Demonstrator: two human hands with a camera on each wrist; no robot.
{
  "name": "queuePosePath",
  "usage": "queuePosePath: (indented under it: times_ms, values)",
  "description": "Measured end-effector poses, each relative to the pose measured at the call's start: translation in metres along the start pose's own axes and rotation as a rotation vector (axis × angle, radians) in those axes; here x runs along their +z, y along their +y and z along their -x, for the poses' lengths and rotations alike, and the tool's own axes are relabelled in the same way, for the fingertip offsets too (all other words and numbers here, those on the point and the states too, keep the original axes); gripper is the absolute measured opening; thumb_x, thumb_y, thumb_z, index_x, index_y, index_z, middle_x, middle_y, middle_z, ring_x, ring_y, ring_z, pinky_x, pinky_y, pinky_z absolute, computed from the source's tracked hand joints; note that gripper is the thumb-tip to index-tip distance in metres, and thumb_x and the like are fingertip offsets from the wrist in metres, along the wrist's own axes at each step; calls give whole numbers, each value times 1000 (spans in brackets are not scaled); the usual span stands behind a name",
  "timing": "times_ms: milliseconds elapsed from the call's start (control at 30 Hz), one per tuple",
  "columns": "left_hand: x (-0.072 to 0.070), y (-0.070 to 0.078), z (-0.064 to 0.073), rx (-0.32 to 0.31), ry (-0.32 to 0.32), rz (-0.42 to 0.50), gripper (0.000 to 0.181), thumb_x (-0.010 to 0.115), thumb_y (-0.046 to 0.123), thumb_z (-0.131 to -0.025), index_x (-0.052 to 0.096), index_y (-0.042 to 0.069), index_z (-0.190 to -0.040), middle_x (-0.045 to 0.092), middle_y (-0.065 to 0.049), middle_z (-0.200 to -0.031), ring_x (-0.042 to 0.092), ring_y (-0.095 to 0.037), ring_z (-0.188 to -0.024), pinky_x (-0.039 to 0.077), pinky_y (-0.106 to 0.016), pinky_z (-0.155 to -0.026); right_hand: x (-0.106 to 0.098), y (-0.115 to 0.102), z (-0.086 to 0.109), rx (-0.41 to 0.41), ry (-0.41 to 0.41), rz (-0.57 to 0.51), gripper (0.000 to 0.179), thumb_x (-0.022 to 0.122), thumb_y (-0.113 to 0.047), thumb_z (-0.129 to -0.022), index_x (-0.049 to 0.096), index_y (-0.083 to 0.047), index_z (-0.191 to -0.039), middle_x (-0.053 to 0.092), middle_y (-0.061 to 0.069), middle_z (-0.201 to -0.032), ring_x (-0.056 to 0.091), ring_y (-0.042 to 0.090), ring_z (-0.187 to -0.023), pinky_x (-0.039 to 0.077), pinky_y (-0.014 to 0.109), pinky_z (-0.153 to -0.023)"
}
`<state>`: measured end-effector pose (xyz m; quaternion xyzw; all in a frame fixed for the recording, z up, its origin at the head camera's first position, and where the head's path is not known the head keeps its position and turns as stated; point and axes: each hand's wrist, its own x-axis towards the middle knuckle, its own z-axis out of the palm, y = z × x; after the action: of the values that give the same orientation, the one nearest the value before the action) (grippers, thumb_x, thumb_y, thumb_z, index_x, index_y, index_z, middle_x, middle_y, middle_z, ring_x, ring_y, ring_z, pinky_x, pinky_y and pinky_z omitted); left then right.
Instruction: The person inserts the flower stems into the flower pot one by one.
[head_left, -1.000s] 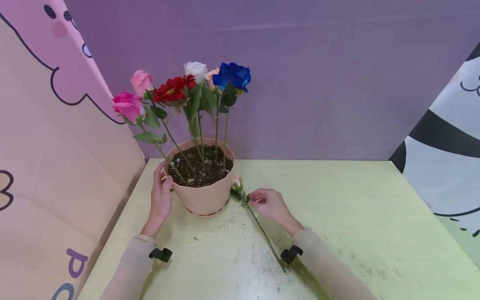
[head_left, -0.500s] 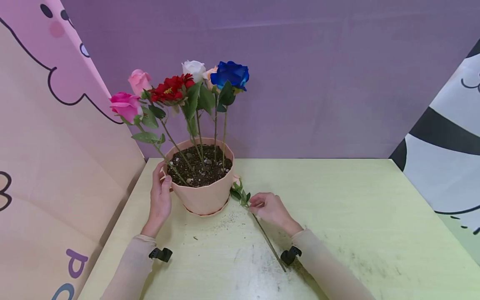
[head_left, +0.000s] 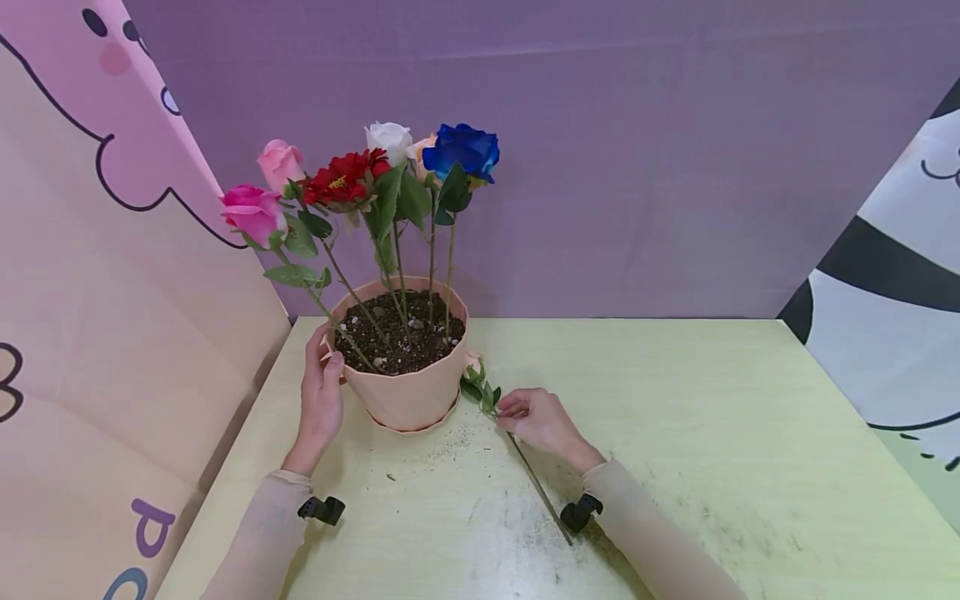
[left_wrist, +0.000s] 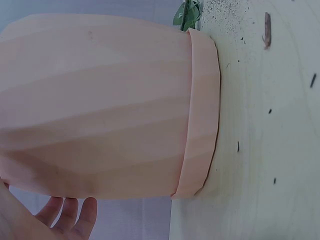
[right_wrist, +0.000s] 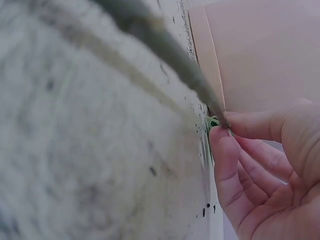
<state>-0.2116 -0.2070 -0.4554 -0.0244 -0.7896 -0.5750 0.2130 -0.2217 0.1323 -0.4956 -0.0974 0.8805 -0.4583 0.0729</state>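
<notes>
A pink flowerpot [head_left: 408,400] on a matching saucer holds dark soil [head_left: 397,354]. My left hand [head_left: 322,392] rests against its left side near the rim, fingers relaxed; in the left wrist view, fingertips [left_wrist: 87,215] show along the pot's wall. To the right of the pot, my right hand [head_left: 543,423] pinches a long-stemmed pale pink flower by its green stem [head_left: 536,483], just below the leaves [head_left: 476,389]. Its bloom [head_left: 473,361] is partly hidden beside the pot. In the right wrist view, thumb and finger meet on the stem [right_wrist: 185,70], which slants toward the camera.
Standing in the soil are a blue rose [head_left: 462,152], a white rose [head_left: 388,142], a red flower [head_left: 341,179], a magenta rose [head_left: 253,214], a light pink rose [head_left: 280,163] and a peach bloom [head_left: 422,156]. Soil crumbs [head_left: 450,450] dot the table [head_left: 675,383]. A purple backdrop [head_left: 637,167] stands behind.
My right hand has shifted slightly down along the flower's stem, toward me. The left hand stays at the pot, and the planted flowers keep their places.
</notes>
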Motion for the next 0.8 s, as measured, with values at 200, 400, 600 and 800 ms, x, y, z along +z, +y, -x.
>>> queuePosePath:
  times_ms: [200,400,600,800]
  values:
    - [0,0,0,8,-1,3,57,34,29,-113,26,18,-168,44,-30,-146,52,-38,-125,45,-67,-104,0,1,0,19,-12,-49,17,78,-11,-95,79,-5,-111,78,5,-101,70,13,-73,59,32,-61]
    - [0,0,0,7,0,-3,56,34,28,-113,25,18,-168,45,-29,-144,52,-35,-121,47,-64,-103,-1,2,0,37,-2,-64,16,77,-11,-96,79,-5,-111,79,6,-101,69,14,-66,61,33,-60]
    - [0,0,0,6,2,0,57,34,27,-113,25,17,-168,45,-29,-144,52,-35,-122,47,-65,-104,-4,1,-1,45,9,-77,18,76,-10,-96,79,-4,-112,79,8,-103,69,14,-63,61,32,-61]
    - [0,0,0,8,-2,7,57,34,28,-113,25,17,-168,43,-30,-148,52,-40,-126,46,-68,-105,-10,-2,-2,33,20,-113,19,75,-9,-96,79,-3,-114,80,12,-108,72,14,-73,63,34,-64]
